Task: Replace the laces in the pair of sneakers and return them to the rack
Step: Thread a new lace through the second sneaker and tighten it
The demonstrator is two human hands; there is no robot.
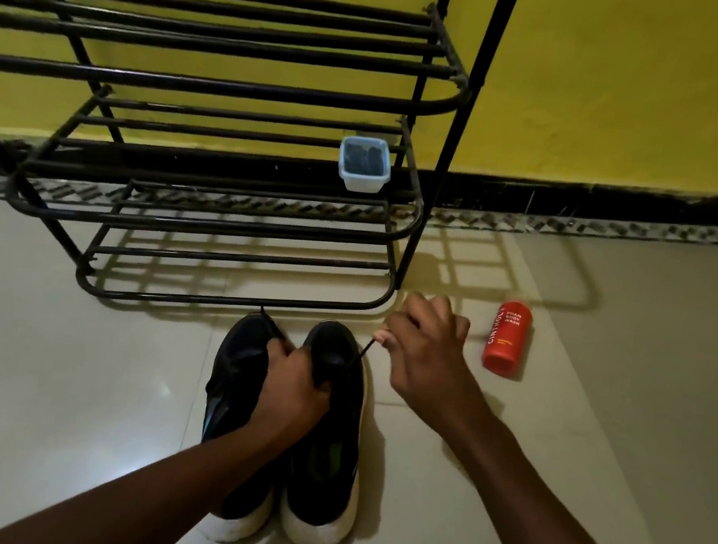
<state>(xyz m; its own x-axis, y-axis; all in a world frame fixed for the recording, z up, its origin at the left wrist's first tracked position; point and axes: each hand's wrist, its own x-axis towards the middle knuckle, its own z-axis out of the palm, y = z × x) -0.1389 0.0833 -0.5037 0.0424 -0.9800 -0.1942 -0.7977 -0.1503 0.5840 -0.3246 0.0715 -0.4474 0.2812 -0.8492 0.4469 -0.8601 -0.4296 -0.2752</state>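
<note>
Head view: the only view we hold.
Floor (pixel 64 371): pale tile, with open room left of the pair, and to the right as far as the bottle.
Rack (pixel 217 87): black metal bars against the yellow wall (pixel 640 103). Its lowest front rail lies just beyond the toes, and that is the nearest edge.
Box (pixel 363 166): small, clear, blue-rimmed, dark contents. It stands at the right end of the rack's middle shelf.
Bottle (pixel 506 337): red, lying on its side on the floor, right of the right grip and apart from it.
Left sneaker (pixel 236 374): black upper, white sole, on the floor with its toe toward the rack, side by side with its mate and touching it.
Right sneaker (pixel 325 462): same make and same heading. Its heel is nearest us.
Lace (pixel 363 352): black, running taut from the right sneaker's front up and right into the right grip.
Left grip (pixel 291 381): closed, fingers curled over the throat of the right sneaker where the pair meet. The knuckles hide the exact hold.
Right grip (pixel 424 347): closed, with the lace end pinched at the fingertips and the other fingers curled.
Left arm: bare, reaching in from lower left and crossing over the left sneaker's heel.
Right arm: bare, reaching in from lower right. The hand is raised right of the right sneaker's toe, back of the hand toward us.
</note>
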